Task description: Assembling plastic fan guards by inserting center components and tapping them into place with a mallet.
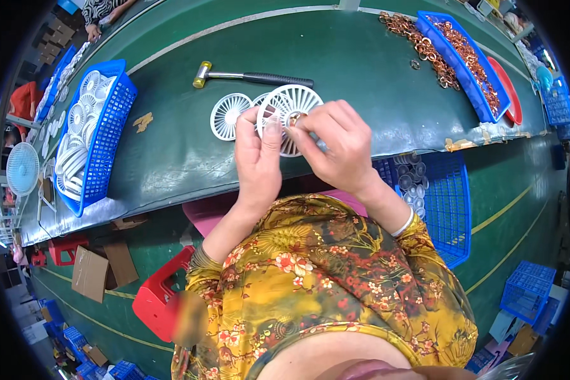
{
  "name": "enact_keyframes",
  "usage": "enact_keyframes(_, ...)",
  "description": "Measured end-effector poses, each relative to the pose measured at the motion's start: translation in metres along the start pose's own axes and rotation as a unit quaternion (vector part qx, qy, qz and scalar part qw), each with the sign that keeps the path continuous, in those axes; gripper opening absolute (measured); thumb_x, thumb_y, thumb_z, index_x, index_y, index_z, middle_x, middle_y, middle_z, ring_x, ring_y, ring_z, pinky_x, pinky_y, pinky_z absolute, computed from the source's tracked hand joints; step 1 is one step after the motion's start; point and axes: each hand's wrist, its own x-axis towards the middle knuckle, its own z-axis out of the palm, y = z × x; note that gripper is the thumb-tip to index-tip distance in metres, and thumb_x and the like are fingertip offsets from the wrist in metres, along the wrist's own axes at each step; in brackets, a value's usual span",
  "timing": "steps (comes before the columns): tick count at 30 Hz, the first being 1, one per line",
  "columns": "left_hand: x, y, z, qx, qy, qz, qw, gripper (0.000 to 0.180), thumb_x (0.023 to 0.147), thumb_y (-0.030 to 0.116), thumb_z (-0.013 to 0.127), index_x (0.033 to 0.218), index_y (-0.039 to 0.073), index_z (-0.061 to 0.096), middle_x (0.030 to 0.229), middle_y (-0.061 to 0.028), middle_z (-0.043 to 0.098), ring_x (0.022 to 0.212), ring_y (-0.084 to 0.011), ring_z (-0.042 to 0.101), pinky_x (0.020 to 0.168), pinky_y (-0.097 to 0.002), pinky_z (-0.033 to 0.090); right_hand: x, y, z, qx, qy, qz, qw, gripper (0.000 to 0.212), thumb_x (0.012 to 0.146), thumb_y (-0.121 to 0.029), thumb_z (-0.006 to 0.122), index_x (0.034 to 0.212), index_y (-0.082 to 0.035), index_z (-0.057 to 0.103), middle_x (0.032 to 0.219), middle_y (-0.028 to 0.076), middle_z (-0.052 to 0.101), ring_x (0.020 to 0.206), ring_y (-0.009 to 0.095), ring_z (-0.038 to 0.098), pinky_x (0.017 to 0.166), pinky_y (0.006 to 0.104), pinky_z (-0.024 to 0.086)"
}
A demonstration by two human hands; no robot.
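Note:
My left hand (258,158) grips a round white slotted plastic disc (307,96) by its left edge, holding it tilted above the table. Against the disc's hub, the fingers of my right hand (341,144) pinch a small copper-coloured ring (294,119). Whether the ring sits in the hub cannot be made out. Just behind my left fingers, another white slotted disc (228,116) lies on the green table (177,136); a further one is partly hidden by the held disc. Beyond them lies a hammer (259,77) with a yellowish head and black handle.
A blue basket (117,120) full of white discs stands at the left. At the far right are a blue tray (465,73) of copper rings, loose rings (424,49) and a red dish (508,92). Below the table's edge sits a blue crate (453,215). Another person's hand (93,32) shows far left.

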Motion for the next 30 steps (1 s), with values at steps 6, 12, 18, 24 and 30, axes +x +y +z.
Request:
enact_keyframes(6, -0.004, -0.008, 0.008, 0.224, 0.03, 0.138, 0.964, 0.026, 0.096, 0.016, 0.048, 0.114, -0.002, 0.041, 0.092, -0.0154, 0.058, 0.079, -0.0185, 0.059, 0.068, -0.0315, 0.048, -0.005, -0.004, 0.012, -0.052, -0.018, 0.055, 0.997, 0.011, 0.074, -0.011, 0.065, 0.075, -0.007, 0.055, 0.072, 0.008, 0.051, 0.068, 0.027, 0.052, 0.061, 0.0378, 0.042)
enact_keyframes(12, -0.004, 0.002, 0.004, 0.035, -0.012, 0.026, 0.999, 0.028, 0.098, 0.012, 0.045, 0.123, 0.001, 0.042, 0.108, -0.0053, 0.054, 0.098, -0.0106, 0.051, 0.085, -0.0252, 0.043, -0.008, -0.011, 0.01, -0.094, 0.069, 0.066, 0.991, 0.019, 0.075, -0.019, 0.07, 0.09, -0.009, 0.066, 0.1, 0.004, 0.064, 0.108, 0.026, 0.054, 0.097, 0.0455, 0.032)
enact_keyframes(18, -0.013, 0.033, 0.004, -0.154, -0.173, -0.114, 0.966, 0.045, 0.089, 0.014, 0.061, 0.125, 0.003, 0.037, 0.109, -0.0045, 0.054, 0.097, -0.0097, 0.054, 0.081, -0.0228, 0.046, -0.006, 0.006, -0.042, 0.116, -0.122, -0.077, 0.983, 0.02, 0.078, -0.016, 0.068, 0.097, -0.011, 0.072, 0.12, 0.004, 0.063, 0.131, 0.031, 0.04, 0.11, 0.0491, 0.021)
enact_keyframes(24, -0.004, -0.008, 0.025, 0.184, -0.176, 0.041, 0.966, 0.042, 0.085, 0.008, 0.065, 0.12, 0.001, 0.043, 0.099, -0.012, 0.06, 0.086, -0.0175, 0.063, 0.074, -0.0292, 0.05, -0.003, 0.091, -0.054, 0.337, -0.116, 0.286, 0.89, 0.038, 0.091, -0.029, 0.057, 0.114, 0.0, 0.063, 0.124, 0.015, 0.058, 0.111, 0.021, 0.056, 0.091, 0.0368, 0.046)
enact_keyframes(30, 0.029, -0.061, 0.059, 0.575, -0.205, 0.299, 0.734, 0.039, 0.078, 0.008, 0.058, 0.116, 0.011, 0.054, 0.113, -0.0119, 0.06, 0.091, -0.0266, 0.055, 0.077, -0.0385, 0.042, -0.014, 0.251, -0.088, -0.464, -0.054, 0.369, 0.803, 0.035, 0.084, -0.034, 0.062, 0.101, -0.004, 0.062, 0.102, 0.021, 0.057, 0.094, 0.037, 0.06, 0.08, 0.0458, 0.05)
